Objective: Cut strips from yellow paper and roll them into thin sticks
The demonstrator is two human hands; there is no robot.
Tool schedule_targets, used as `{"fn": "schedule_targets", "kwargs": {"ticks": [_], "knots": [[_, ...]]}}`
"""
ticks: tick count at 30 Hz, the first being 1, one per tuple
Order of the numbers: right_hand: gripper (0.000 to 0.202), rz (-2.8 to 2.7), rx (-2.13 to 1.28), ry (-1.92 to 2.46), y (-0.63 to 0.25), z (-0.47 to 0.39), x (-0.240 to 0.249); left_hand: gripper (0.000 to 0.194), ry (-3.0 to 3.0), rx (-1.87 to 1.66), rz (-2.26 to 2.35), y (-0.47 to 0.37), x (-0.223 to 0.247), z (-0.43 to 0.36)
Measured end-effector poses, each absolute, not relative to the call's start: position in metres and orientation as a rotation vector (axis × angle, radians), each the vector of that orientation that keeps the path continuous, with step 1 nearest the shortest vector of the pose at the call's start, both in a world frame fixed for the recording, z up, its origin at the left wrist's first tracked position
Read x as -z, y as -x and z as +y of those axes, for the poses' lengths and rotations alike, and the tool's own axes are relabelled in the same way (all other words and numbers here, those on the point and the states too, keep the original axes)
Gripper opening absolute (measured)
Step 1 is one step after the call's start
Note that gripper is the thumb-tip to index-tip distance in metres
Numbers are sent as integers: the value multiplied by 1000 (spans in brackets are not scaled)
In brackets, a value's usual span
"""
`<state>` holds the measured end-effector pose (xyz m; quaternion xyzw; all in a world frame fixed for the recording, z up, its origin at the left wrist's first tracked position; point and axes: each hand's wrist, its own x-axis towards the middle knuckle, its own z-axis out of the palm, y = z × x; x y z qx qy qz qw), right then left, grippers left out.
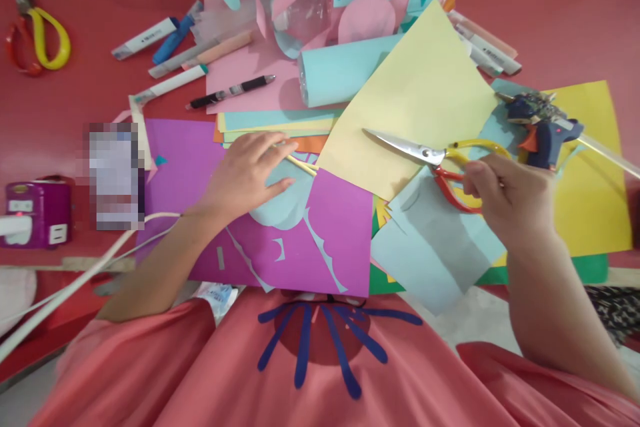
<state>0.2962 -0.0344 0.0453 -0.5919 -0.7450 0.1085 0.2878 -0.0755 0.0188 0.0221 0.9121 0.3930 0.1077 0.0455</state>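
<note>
On the yellow sheet (425,80), the right hand (510,197) is closing its fingers round the red and yellow handles of the scissors (430,157) — blades together, tips pointing left, long axis running across the table. The left hand (247,170) is lying flat, fingers spread, pressing a pale blue cut-out (283,203) onto purple paper (190,167)

Right hand (505,197) grips scissors (440,157); left hand (247,170) presses purple paper (345,240).
</note>
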Motion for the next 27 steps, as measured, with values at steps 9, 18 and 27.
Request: {"fn": "schedule_targets", "kwargs": {"ticks": [9,18,27], "knots": [[30,-2280,-40,1531,-298,-25,-16,25,-2802,-166,1177,84,-18,30],[30,-2301,-118,1544,-274,-27,-16,35,-2553,-338,1698,117,-42,35],[24,-2224,-125,1595,-284,-15,-2,30,-1741,-591,1128,46,-35,18]]}}
